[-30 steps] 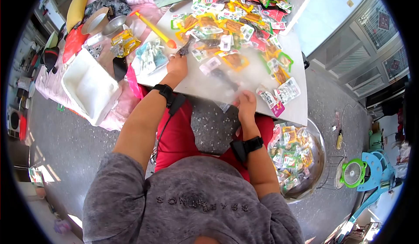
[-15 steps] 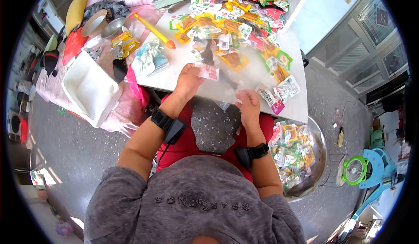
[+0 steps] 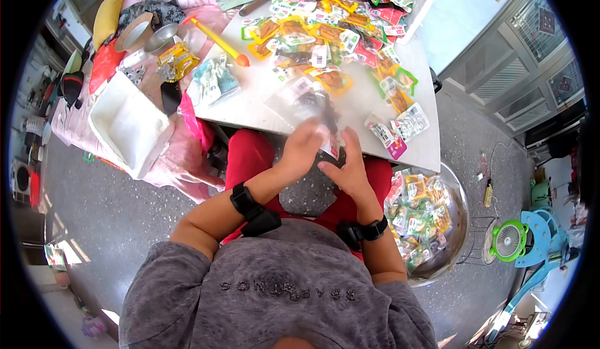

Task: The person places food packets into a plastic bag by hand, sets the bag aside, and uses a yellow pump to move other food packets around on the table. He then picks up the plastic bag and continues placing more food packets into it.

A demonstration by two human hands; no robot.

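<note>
My left hand (image 3: 302, 150) is at the table's front edge, its blurred fingers closed round a small red-and-white packet (image 3: 331, 141) with a dark lower part. Close on its right, my right hand (image 3: 349, 168) has its thumb and fingers apart beside the packet; no firm grip shows. A clear plastic bag (image 3: 305, 102) lies blurred just beyond my left hand. Farther back, many colourful snack packets (image 3: 328, 33) are heaped on the white table (image 3: 256, 108). Two packets, one purple and white (image 3: 385, 138) and one silvery white (image 3: 410, 123), lie near the right front corner.
A metal basin (image 3: 461, 224) full of packets stands on the floor at right. A white foam box (image 3: 128, 127) sits on the pink cloth at left. On the table's left are a bag of pale packets (image 3: 214, 81) and a yellow stick (image 3: 219, 39).
My left hand has moved right and toward my body, carrying the packet. My right hand has come slightly nearer my body, its fingers spread wider. The clear bag now lies across the table's front.
</note>
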